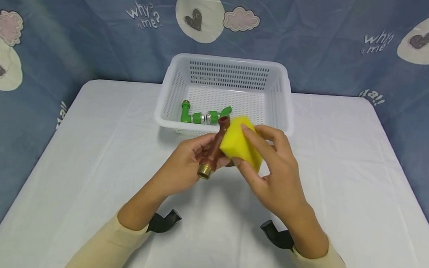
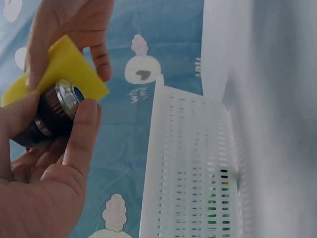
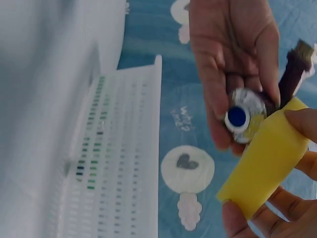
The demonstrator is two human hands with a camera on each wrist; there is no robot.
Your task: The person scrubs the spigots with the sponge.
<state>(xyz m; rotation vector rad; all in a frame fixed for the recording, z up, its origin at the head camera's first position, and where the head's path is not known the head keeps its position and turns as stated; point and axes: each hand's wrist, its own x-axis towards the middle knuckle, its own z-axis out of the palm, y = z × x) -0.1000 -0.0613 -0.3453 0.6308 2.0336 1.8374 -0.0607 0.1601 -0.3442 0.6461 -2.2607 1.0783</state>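
Note:
My left hand [image 1: 182,164] grips a brown tap-like pipe fitting [image 1: 215,148], tilted above the table in front of the basket. Its brass threaded end points down toward me. In the right wrist view the fitting's other part has a shiny metal collar [image 3: 251,101] with a blue disc [image 3: 237,116] in its end. Fingers and thumb of my right hand [image 1: 279,176] pinch a yellow sponge block [image 1: 240,141], which lies against the fitting's side. The left wrist view shows the sponge [image 2: 74,62] behind the fitting's dark ribbed body [image 2: 52,111].
Just beyond the hands stands a white perforated plastic basket [image 1: 227,61]. Inside it lie green tap fittings [image 1: 186,113] with clear or shiny middle parts. A white cloth [image 1: 100,152] covers the table, and a blue printed curtain [image 1: 300,29] hangs behind.

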